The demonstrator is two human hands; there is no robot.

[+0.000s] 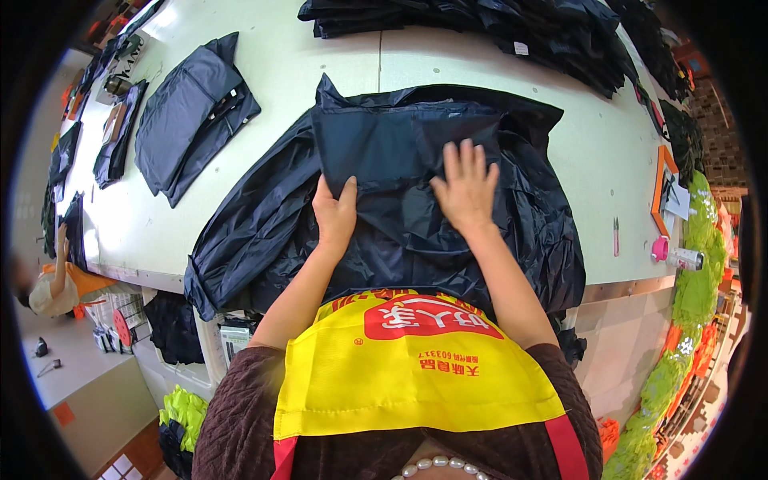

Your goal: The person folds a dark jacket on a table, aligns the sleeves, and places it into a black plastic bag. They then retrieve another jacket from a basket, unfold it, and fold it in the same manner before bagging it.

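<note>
While left fingers (323, 192) grip dark garment (392, 220) | right fingers (467, 164) spread | pale table (604, 172) | co-worker (54, 293) leftward

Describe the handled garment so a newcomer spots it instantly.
On the pale table, look just beyond the yellow apron. The dark, shiny garment lies there, spread wide. Unlike the folded bundle at left, it lies under the left hand and right hand.

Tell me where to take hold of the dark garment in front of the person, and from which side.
Probably best: pinch the dark garment by its pointed far-left corner, coming from the left. That corner juts out over the table, whereas the right hand is spread over the garment's right part.
</note>
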